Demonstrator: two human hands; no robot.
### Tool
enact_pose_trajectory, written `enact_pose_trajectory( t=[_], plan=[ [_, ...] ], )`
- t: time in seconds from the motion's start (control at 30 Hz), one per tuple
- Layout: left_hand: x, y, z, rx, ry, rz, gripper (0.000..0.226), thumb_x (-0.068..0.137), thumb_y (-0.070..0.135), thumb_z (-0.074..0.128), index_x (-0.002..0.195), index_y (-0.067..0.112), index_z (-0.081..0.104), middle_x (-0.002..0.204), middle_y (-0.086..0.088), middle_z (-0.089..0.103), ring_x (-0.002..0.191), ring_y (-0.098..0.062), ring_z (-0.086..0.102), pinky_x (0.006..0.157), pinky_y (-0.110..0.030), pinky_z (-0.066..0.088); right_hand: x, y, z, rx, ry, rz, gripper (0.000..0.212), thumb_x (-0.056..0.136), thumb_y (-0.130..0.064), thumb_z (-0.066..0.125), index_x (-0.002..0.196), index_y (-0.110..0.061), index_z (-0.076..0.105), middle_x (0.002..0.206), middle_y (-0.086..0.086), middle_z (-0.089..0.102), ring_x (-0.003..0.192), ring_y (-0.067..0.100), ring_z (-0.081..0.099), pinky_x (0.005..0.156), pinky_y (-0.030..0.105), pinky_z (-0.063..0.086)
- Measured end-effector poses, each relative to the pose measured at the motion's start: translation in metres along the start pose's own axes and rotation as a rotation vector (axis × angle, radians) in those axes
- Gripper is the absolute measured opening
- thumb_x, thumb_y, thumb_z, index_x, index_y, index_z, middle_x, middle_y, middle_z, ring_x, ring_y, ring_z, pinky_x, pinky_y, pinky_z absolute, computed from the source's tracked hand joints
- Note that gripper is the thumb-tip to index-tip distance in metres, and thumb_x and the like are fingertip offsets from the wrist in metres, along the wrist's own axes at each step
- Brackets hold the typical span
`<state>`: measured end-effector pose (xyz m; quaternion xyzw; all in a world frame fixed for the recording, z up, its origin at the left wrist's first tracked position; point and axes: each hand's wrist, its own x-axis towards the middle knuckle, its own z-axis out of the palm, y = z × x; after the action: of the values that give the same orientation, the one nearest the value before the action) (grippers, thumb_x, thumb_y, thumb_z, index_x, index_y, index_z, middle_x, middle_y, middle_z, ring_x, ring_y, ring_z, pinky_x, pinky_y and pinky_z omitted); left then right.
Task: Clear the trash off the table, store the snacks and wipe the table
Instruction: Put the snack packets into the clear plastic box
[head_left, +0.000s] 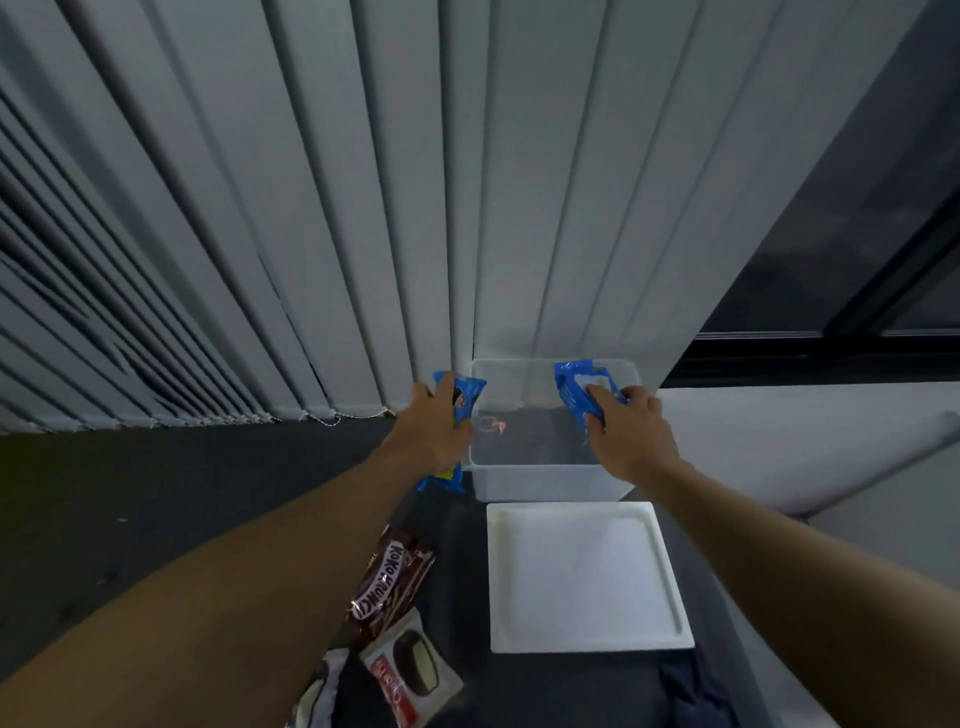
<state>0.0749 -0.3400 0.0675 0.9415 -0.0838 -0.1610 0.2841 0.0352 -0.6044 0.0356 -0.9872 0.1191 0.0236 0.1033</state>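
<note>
**Head view**

1. Hands. The left hand (434, 431) grips the left blue packet (470, 396) around its middle. It is just outside the left wall of the clear bin (550, 486), centre of frame. The right hand (631, 431) pinches the right blue packet (574, 387) at its lower edge, over the bin's upper-right corner.

2. Handling. Both packets appear to be light, soft film pouches. The film is probably slick and the contents possibly crushable. Hold across the body or at a sealed end with light pressure.

3. Containers. The bin is open. Its white lid (582, 577) lies flat just below it on the dark worktop (462, 561). The bin interior shows only a small pink mark (500, 426); whether this is an item or a label cannot be determined.

4. Remaining snacks. A brown packet (387, 582) and a white packet (410, 670) lie at lower centre, left of the lid, not yet stored.
</note>
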Motion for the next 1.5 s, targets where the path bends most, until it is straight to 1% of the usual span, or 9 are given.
enact_pose_trajectory(
  t=[0.27, 0.43, 0.63, 0.7, 0.8, 0.97, 1.13, 1.33, 1.5],
  plan=[
    [0.018, -0.017, 0.022, -0.007, 0.004, -0.038, 0.063, 0.102, 0.035, 0.047, 0.154, 0.019, 0.015, 0.126, -0.011, 0.037, 0.093, -0.023, 0.053, 0.077, -0.032, 0.047, 0.051, 0.006, 0.042, -0.148, -0.337, 0.097, 0.054, 0.089, -0.028, 0.045, 0.142, -0.017, 0.039, 0.132, 0.020, 0.046, 0.122, 0.038, 0.044, 0.100, 0.042, 0.040],
    [0.023, -0.026, 0.027, 0.010, -0.003, -0.047, 0.071, 0.102, 0.038, 0.048, 0.158, 0.019, 0.008, 0.124, -0.008, 0.034, 0.097, -0.021, 0.052, 0.081, -0.030, 0.047, 0.064, 0.005, 0.072, -0.194, -0.416, 0.144, 0.067, 0.089, -0.022, 0.055, 0.148, -0.017, 0.025, 0.142, 0.027, 0.031, 0.130, 0.041, 0.035, 0.107, 0.043, 0.034],
    [0.022, -0.028, 0.029, 0.094, -0.061, -0.072, 0.074, 0.104, 0.038, 0.044, 0.159, 0.017, -0.001, 0.144, -0.016, 0.028, 0.099, -0.018, 0.050, 0.086, -0.030, 0.049, 0.069, 0.003, 0.061, -0.083, -0.676, 0.166, 0.075, 0.102, -0.044, 0.044, 0.155, -0.010, 0.004, 0.162, 0.014, 0.010, 0.147, 0.034, 0.021, 0.121, 0.039, 0.018],
    [0.022, -0.026, 0.028, 0.100, -0.033, -0.075, 0.072, 0.104, 0.038, 0.044, 0.159, 0.017, 0.003, 0.140, -0.017, 0.032, 0.098, -0.020, 0.052, 0.085, -0.032, 0.051, 0.068, 0.005, 0.061, -0.034, -0.618, 0.132, 0.063, 0.100, -0.039, 0.048, 0.150, -0.010, 0.024, 0.155, 0.014, 0.030, 0.138, 0.033, 0.037, 0.116, 0.040, 0.030],
    [0.024, -0.018, 0.024, 0.086, 0.088, -0.022, 0.068, 0.103, 0.038, 0.045, 0.158, 0.015, 0.011, 0.131, -0.016, 0.038, 0.101, -0.030, 0.057, 0.089, -0.041, 0.052, 0.064, 0.012, 0.056, 0.118, -0.299, 0.049, 0.038, 0.097, -0.031, 0.051, 0.127, -0.008, 0.053, 0.133, 0.014, 0.053, 0.115, 0.032, 0.055, 0.096, 0.037, 0.047],
    [0.036, 0.016, 0.020, 0.033, 0.228, 0.142, 0.072, 0.102, 0.037, 0.050, 0.159, 0.013, 0.012, 0.126, -0.010, 0.033, 0.098, -0.017, 0.051, 0.088, -0.030, 0.050, 0.039, 0.029, 0.030, 0.074, 0.177, -0.095, 0.058, 0.099, -0.031, 0.047, 0.150, -0.007, 0.031, 0.160, 0.014, 0.023, 0.149, 0.034, 0.016, 0.117, 0.046, 0.027],
    [0.052, 0.048, 0.034, 0.111, 0.142, 0.225, 0.067, 0.102, 0.035, 0.049, 0.157, 0.010, 0.019, 0.129, -0.014, 0.034, 0.098, -0.017, 0.049, 0.088, -0.031, 0.047, 0.026, 0.061, 0.039, 0.214, -0.082, -0.003, 0.076, 0.102, -0.042, 0.041, 0.156, -0.009, 0.000, 0.165, 0.000, -0.011, 0.152, 0.029, 0.000, 0.122, 0.045, 0.017],
    [0.080, 0.063, 0.063, 0.206, -0.006, 0.183, 0.063, 0.104, 0.034, 0.045, 0.155, 0.006, 0.019, 0.134, -0.022, 0.035, 0.112, -0.035, 0.053, 0.094, -0.038, 0.044, 0.023, 0.058, 0.045, 0.262, -0.015, 0.018, 0.078, 0.102, -0.051, 0.034, 0.156, -0.018, -0.010, 0.165, -0.005, -0.013, 0.152, 0.028, 0.001, 0.120, 0.043, 0.019],
    [0.098, 0.068, 0.100, 0.188, -0.128, 0.116, 0.069, 0.104, 0.035, 0.046, 0.157, 0.005, 0.013, 0.136, -0.021, 0.030, 0.115, -0.037, 0.053, 0.097, -0.040, 0.047, 0.024, 0.057, 0.049, 0.288, 0.020, 0.050, 0.083, 0.100, -0.047, 0.043, 0.155, -0.025, -0.015, 0.165, -0.009, -0.003, 0.152, 0.028, 0.008, 0.111, 0.053, 0.039]
  ],
)
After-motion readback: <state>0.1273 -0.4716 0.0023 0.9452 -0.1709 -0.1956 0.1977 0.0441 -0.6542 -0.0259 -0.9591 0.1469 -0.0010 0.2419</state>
